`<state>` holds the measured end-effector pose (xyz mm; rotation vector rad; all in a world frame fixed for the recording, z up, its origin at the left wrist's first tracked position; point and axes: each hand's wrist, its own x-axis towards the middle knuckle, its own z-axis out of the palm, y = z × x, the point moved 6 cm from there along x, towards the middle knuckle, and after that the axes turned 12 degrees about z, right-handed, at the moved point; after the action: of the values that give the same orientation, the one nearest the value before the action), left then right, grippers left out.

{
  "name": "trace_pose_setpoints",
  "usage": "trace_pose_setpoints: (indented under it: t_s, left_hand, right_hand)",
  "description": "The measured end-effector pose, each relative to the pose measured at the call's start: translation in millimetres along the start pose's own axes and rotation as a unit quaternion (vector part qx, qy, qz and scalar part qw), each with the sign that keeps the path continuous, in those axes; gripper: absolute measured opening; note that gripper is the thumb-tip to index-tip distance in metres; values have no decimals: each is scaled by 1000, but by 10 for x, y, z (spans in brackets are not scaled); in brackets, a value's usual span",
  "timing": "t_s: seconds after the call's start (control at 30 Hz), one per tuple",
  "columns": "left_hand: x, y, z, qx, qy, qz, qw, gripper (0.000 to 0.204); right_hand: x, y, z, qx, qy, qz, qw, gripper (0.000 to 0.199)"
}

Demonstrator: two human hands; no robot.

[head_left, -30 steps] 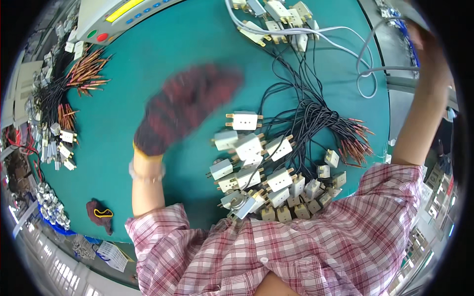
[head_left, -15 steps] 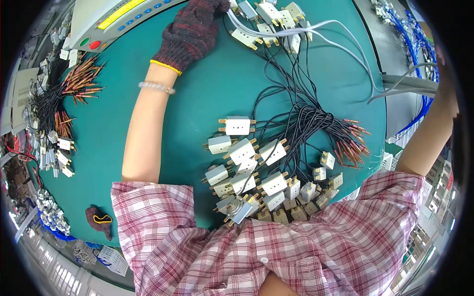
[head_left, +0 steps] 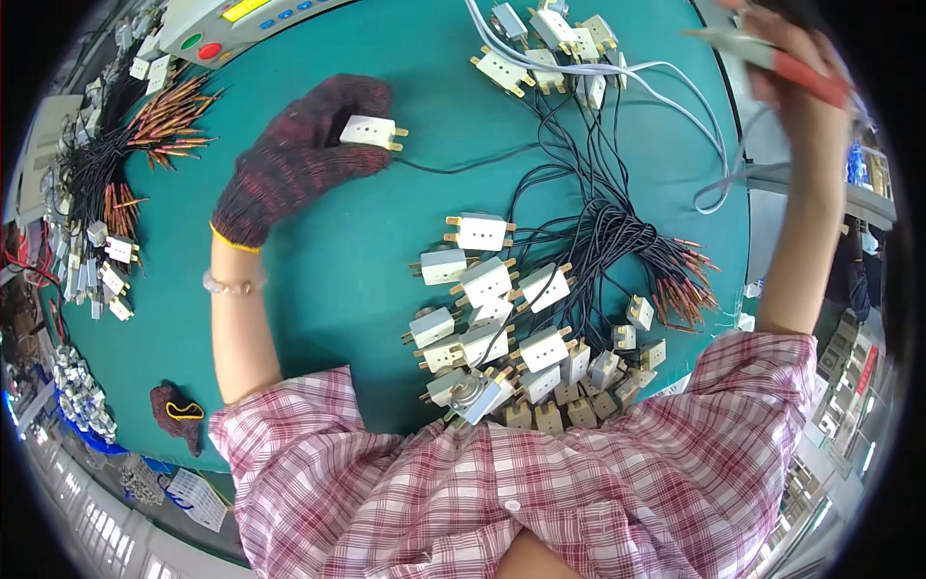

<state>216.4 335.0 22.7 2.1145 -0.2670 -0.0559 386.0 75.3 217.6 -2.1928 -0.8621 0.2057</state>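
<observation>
My left hand (head_left: pixel 304 154), in a dark red-and-black knit glove, pinches a white block-shaped electrical part (head_left: pixel 367 132) between thumb and fingers. Brass terminals stick out of the part's right end, and a thin black wire trails rightward from it. At the upper right, my bare right hand (head_left: pixel 796 53) is closed around a red-handled tool (head_left: pixel 812 79) with a pale tapered end pointing left. Motion blurs it, so its exact kind does not show. More white parts (head_left: pixel 485 282) lie between my forearms, wired to a bundle of black leads (head_left: pixel 617 232) with copper-coloured ends.
Further white parts (head_left: pixel 502 72) lie at the far edge, with grey cables (head_left: pixel 675 77) looping beside them. A machine with red and green buttons (head_left: pixel 209 51) stands far left, above another wire bundle (head_left: pixel 106 154). A dark glove piece (head_left: pixel 177 417) lies on the green mat (head_left: pixel 318 299).
My left hand has come back from the far parts toward me, bringing one white part with its wire. My right hand has swung in from the right edge, with the red-handled tool now visible.
</observation>
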Motion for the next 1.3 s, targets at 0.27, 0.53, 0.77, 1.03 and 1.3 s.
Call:
trace_pose_setpoints:
  t_s: [0.27, 0.53, 0.77, 1.03, 1.3]
  left_hand:
    - [-387, -83, 570, -605, 290, 67, 738, 54]
    - [-425, -68, 643, -550, 275, 2, 789, 49]
    - [-509, -94, 615, -573, 273, -7, 773, 48]
    - [-464, -96, 613, -618, 287, -10, 732, 48]
    - [-492, -92, 641, -569, 269, 10, 777, 57]
  right_hand:
    - [-135, -209, 1970, 269, -291, 84, 914, 19]
    - [-182, -116, 2200, 345, -319, 104, 877, 21]
    - [-131, -361, 2133, 216, -286, -53, 932, 13]
    - [-137, -353, 2116, 183, -281, -90, 938, 22]
    - [-230, -385, 2171, 219, -252, -95, 938, 19]
